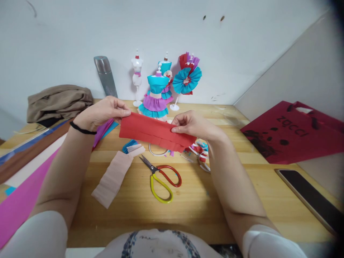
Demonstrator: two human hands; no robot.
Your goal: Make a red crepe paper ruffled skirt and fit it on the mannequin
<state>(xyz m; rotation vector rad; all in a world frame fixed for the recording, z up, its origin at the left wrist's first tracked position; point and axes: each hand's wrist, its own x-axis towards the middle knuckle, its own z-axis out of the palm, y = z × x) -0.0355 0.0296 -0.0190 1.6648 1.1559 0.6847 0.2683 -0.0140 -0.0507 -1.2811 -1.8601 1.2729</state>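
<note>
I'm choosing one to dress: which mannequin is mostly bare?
The leftmost mannequin: mostly white, with a narrow waistband; the others wear colourful ruffles.

The red strip (153, 129) looks like thin, matt paper with little creases, the pale pink strip (113, 179) looks like crinkly paper too, and the blue flower (187, 80) is folded paper with lots of ridges. The scissors (153, 169) have dark metal blades and smooth, shiny handles that look like plastic, and the bare dress form (137, 66) looks like hard, white plastic. The table (199, 215) is smooth, stripy wood, and the brown cloth (59, 102) looks soft, dull and wrinkly.
</note>
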